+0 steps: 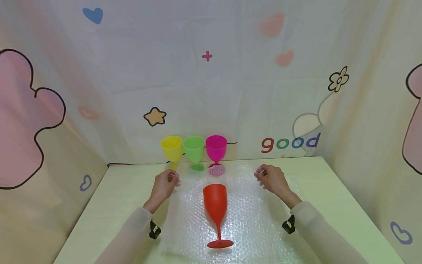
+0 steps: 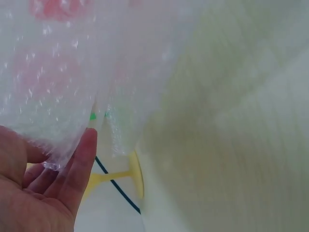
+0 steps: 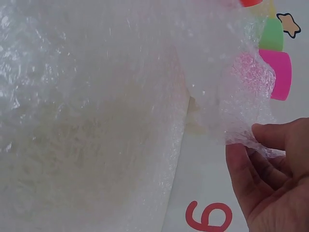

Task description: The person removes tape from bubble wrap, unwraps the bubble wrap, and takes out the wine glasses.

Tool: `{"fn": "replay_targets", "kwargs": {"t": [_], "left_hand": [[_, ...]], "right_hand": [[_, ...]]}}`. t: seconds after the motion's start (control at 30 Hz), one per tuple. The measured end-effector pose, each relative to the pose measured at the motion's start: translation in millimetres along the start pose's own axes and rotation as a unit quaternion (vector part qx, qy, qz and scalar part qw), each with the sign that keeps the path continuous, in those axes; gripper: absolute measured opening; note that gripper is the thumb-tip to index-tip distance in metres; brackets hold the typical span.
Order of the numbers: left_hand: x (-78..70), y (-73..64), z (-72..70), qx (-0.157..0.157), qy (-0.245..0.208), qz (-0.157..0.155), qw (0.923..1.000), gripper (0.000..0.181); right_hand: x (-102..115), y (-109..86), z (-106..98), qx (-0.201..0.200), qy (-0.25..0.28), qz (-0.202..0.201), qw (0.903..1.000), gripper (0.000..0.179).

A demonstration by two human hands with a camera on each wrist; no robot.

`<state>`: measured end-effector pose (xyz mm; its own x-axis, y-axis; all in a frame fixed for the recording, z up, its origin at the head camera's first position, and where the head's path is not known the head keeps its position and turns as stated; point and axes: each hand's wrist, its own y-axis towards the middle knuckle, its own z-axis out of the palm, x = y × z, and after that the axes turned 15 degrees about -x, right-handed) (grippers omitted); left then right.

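Note:
A red goblet [image 1: 215,201] lies on a sheet of clear bubble wrap [image 1: 250,216], its round foot toward me. My left hand [image 1: 166,183] pinches the far left corner of the sheet; in the left wrist view the bubble wrap [image 2: 53,96] hangs from the thumb and fingers. The far right corner is gripped by my right hand [image 1: 271,180], and the right wrist view shows the bubble wrap [image 3: 246,96] bunched between thumb and fingers. The sheet's far edge is lifted off the table and partly veils the foot of the magenta goblet.
Behind the sheet stand a yellow goblet [image 1: 171,149], a green goblet [image 1: 193,149] and a magenta goblet [image 1: 216,147] in a row at the table's back edge. A printed curtain [image 1: 230,102] hangs behind and beside the pale table [image 1: 108,216].

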<state>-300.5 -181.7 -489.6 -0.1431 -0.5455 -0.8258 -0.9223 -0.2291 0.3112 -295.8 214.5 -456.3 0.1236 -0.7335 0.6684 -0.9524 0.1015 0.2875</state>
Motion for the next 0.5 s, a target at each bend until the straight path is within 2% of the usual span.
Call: {"fn": "replay_targets", "kwargs": {"t": [0.2,0.5], "left_hand": [[7.7,-3.7,-6.9,-0.003,0.037,-0.008,0.9993,0.015],[16.1,-8.1,-10.1,0.037,0.066,-0.041,0.9963,0.012]], "right_hand": [[-5,2.6,1,0.004,-0.011,0.008,0.9999,0.017],[-12,3.9,6,0.010,-0.023,0.026,0.9994,0.019]]}}
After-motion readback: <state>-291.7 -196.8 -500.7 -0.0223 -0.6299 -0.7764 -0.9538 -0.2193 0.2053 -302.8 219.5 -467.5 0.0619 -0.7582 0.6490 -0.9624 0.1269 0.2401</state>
